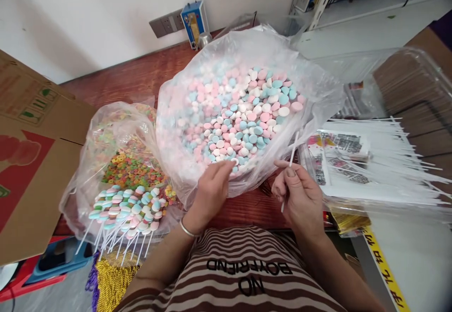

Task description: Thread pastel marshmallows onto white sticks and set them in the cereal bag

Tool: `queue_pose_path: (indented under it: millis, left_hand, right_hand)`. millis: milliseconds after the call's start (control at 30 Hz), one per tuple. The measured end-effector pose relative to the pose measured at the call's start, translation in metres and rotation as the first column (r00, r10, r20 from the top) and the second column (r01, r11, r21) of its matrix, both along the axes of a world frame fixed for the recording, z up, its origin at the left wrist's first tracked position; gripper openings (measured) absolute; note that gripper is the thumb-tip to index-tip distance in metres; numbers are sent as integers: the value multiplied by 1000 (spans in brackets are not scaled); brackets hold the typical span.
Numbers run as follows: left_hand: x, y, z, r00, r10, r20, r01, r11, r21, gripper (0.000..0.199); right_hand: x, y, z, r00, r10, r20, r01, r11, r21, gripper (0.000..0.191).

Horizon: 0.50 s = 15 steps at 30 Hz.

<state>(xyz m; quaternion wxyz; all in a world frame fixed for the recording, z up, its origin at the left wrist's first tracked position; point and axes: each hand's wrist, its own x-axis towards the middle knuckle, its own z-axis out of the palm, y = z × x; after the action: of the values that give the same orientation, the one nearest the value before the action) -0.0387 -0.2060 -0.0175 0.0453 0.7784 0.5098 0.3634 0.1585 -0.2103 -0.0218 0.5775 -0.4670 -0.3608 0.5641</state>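
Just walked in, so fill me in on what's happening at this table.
A person's right hand holds a thin white stick, while the left hand is at the near edge of an open plastic bag of pink, white and blue marshmallows; whether it grips one is unclear. Loaded candy skewers lie to the left, near colourful ring candies, with bare sticks to the right.

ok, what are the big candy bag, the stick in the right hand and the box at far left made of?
Bag: likely thin translucent plastic film; glossy, wrinkled, candies show through.
Stick: probably plastic, maybe coated paper; smooth, evenly white, straight.
Box: likely cardboard; matte brown, printed, flat panels.
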Motion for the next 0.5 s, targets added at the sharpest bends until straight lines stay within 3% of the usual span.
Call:
queue_pose_path:
  millis: [67, 200, 333, 500]
  left_hand:
    - [-7, 17, -4, 987, 128, -93, -140, 981, -135, 31]
    - [-13, 41, -10, 969, 58, -242, -121, 960, -253, 28]
    - [-14, 43, -12, 944, 2, -330, -97, 957, -272, 25]
    - [-13, 34, -5, 972, 118, -204, -165, 960, -228, 17]
  right_hand:
    - [4, -5, -6, 995, 87, 47, -86, 996, -13, 29]
    - [3, -12, -15, 973, 208, 102, -208, 978, -9, 31]
    - [3, -12, -18, 965, 229, 125, -232, 973, 7, 32]
    - [4, -7, -18, 961, 242, 137, -244, 970, -1, 33]
